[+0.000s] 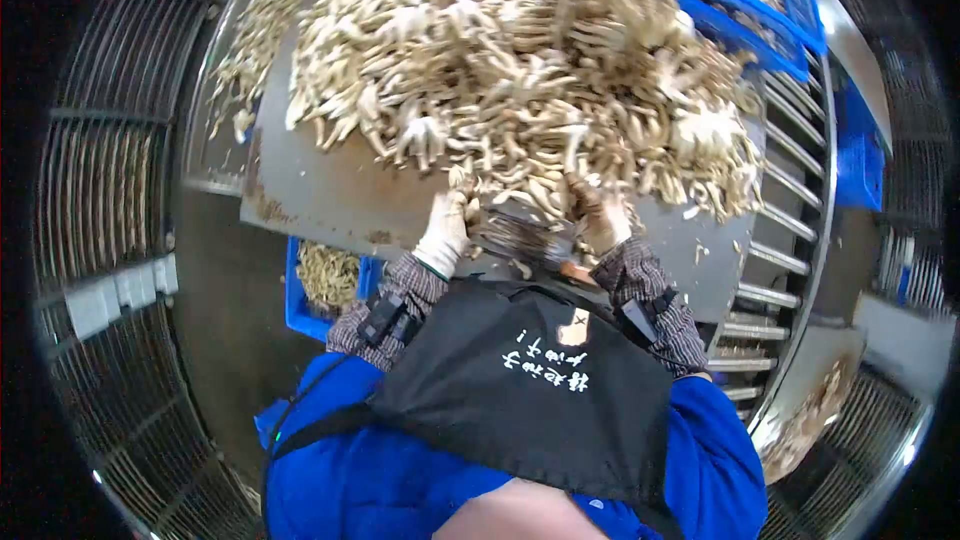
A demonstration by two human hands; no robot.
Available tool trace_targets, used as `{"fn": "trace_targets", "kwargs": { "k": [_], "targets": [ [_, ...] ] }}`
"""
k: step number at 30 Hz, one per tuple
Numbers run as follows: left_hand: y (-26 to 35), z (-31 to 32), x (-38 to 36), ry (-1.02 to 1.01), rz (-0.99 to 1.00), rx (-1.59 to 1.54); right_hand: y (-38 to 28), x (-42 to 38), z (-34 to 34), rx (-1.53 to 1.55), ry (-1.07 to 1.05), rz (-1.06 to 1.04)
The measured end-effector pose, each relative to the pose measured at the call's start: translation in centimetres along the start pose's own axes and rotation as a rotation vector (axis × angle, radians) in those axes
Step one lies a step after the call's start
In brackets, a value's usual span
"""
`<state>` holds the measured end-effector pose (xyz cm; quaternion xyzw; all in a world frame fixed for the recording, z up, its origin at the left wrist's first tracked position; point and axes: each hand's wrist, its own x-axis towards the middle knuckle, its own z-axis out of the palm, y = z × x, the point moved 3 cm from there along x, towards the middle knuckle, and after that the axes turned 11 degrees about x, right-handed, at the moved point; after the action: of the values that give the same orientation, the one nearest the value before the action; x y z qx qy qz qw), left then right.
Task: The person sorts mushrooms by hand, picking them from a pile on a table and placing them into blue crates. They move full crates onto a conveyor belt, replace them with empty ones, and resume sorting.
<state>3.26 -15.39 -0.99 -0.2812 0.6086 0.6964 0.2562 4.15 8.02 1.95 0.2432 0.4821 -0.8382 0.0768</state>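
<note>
A large heap of pale, long-stemmed mushrooms (520, 70) covers most of the metal table. My left hand (445, 228), in a white glove, is at the near edge of the heap, its fingers closed around a few mushrooms (462, 180). My right hand (603, 220), in a brown-stained glove, reaches into the heap's near edge; motion smears its fingers. Between the hands, close to my apron, lies a dark, shiny, blurred object (525, 238). A small orange piece (578, 272) shows beside my right wrist.
The bare metal tabletop (330, 190) shows at left. Below its edge stands a blue crate (295, 290) with mushrooms inside. Stacked blue baskets (735, 25) stand at the back right, next to a metal roller rack (785, 250). Wire shelving (110, 130) lines the left side.
</note>
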Motion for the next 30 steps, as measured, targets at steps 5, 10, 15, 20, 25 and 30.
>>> {"fn": "trace_targets", "kwargs": {
  "k": [5,10,15,20,25,30],
  "targets": [
    [0.0,-4.9,-5.2,0.186,0.154,-0.615,6.7,-2.7,15.8,-0.237,-0.473,0.369],
    [-4.3,-18.2,-5.1,0.459,0.31,-0.816,18.2,-2.4,25.8,-0.488,-0.733,0.548],
    [-6.3,-28.5,-8.4,0.682,0.384,-0.822,27.0,-5.6,34.8,-0.454,-0.921,0.624],
    [-7.3,-40.3,-12.1,0.984,0.398,0.235,48.0,-2.5,39.8,-0.816,-1.301,0.266],
    [-13.7,-53.0,-11.9,0.781,0.075,-0.697,38.4,-3.4,47.5,-1.228,-1.258,0.531],
    [-8.3,-45.6,-9.3,1.193,0.212,0.578,24.6,0.4,36.5,-0.946,-1.027,-0.337]
  ]
}}
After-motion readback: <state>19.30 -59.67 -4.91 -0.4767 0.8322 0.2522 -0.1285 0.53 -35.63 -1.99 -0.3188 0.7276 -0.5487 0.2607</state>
